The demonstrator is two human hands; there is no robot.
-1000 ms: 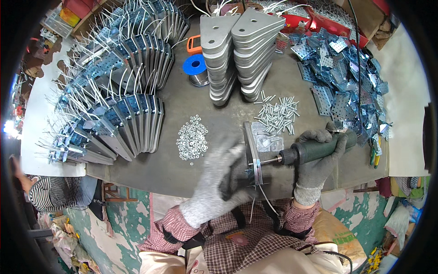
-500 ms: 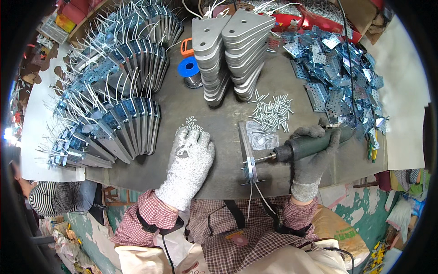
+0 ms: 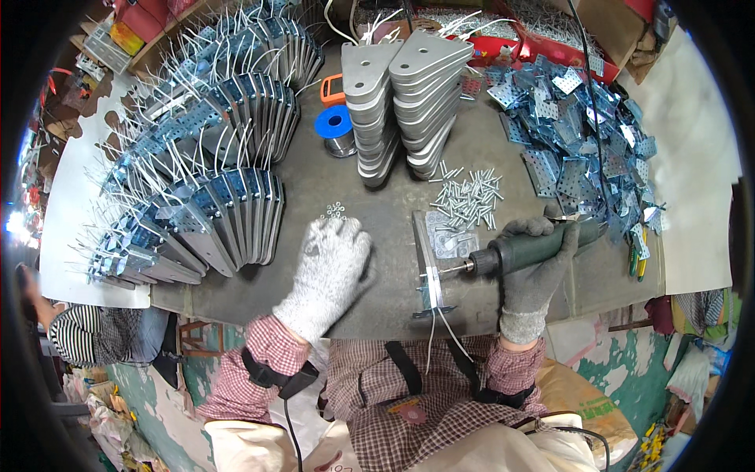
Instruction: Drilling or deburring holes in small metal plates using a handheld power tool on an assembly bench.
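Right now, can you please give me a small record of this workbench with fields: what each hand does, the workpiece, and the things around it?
left hand: grey knit-gloved left hand, palm down over small silver nuts on the dark grey bench
right hand: gloved right hand, its grip closed on a dark green electric screwdriver
workpiece: upright grey metal plate, the tool's tip against it
nearby: loose silver screws; stacked triangular grey plates; heap of blue perforated brackets; blue wire spool

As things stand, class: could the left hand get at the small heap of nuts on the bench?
Probably yes: the left hand lies flat with its fingertips just short of the nuts, with only bare bench between.
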